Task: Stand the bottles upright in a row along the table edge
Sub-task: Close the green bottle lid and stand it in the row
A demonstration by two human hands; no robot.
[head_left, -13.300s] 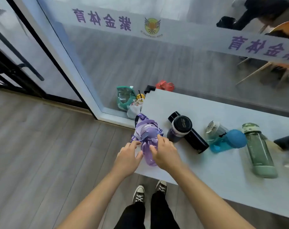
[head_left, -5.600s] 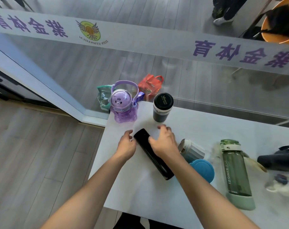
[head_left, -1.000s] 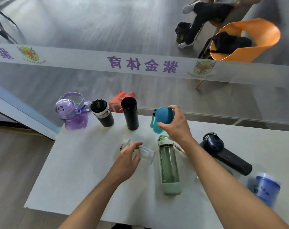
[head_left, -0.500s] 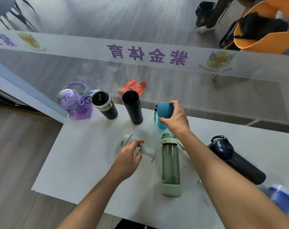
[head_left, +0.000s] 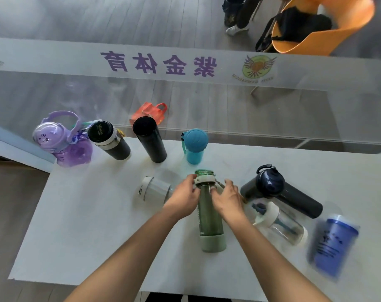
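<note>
Hands (head_left: pixel 183 198) (head_left: pixel 227 200) gripping green bottle (head_left: pixel 209 216), four bottles (head_left: pixel 150 142) upright

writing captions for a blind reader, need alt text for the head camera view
Both hands, left hand and right hand, grip a green bottle lying on a white table. Four bottles stand along the far edge; others lie at right.
</note>
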